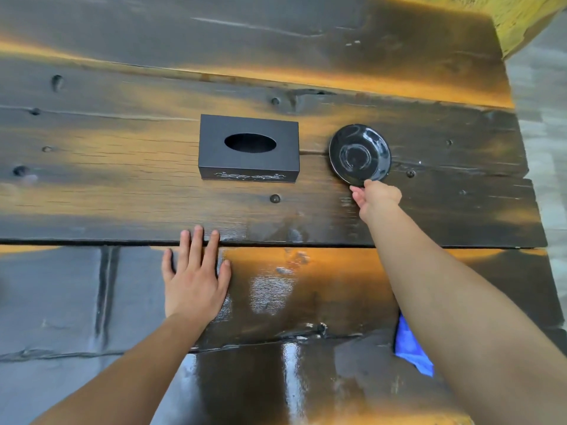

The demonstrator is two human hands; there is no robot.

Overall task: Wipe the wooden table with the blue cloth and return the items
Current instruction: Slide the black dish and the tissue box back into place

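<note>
A black tissue box (248, 147) with an oval slot stands near the middle of the dark wooden table (122, 167). To its right lies a glossy black saucer (359, 154). My right hand (376, 199) pinches the saucer's near rim. My left hand (196, 276) lies flat on the table, fingers spread, holding nothing. The blue cloth (411, 348) lies on the table at the lower right, partly hidden under my right forearm.
Wet shiny streaks cover the near planks. A gap runs between two planks just past my left hand. The table's right edge meets a grey floor (546, 133). A yellow-green object (527, 16) sits at the top right corner.
</note>
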